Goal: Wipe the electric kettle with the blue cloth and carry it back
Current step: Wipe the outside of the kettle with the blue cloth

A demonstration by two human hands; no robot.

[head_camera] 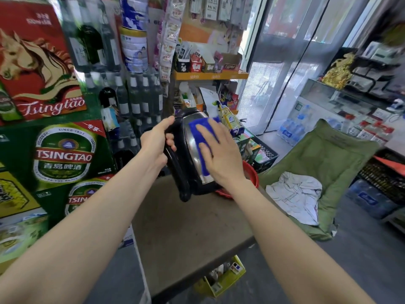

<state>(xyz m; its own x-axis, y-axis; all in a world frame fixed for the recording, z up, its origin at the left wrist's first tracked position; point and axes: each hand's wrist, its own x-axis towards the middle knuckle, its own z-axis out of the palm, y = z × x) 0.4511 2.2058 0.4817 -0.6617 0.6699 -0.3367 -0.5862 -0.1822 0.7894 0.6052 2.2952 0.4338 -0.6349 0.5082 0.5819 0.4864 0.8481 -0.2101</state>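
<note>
Gripping black handle of steel-bodied electric kettle (188, 159) with my left hand (156, 142), fingers curled closed; right hand (219, 154) pressing folded blue cloth (202, 141) flat, fingers spread, kettle tilted above brown tabletop (192, 233).

One electric kettle (186, 154), one blue cloth (202, 139) and two hands show. One worktop (188, 233), one red basin (252, 172) and one green chair (333, 167) stand near. Three Tsingtao cartons are plainly readable.

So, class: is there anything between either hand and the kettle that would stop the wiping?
Nothing blocks it. The left hand already grips the kettle by its black handle, holding it above the table. Only the blue cloth lies between the right hand and the steel side, as intended.
</note>
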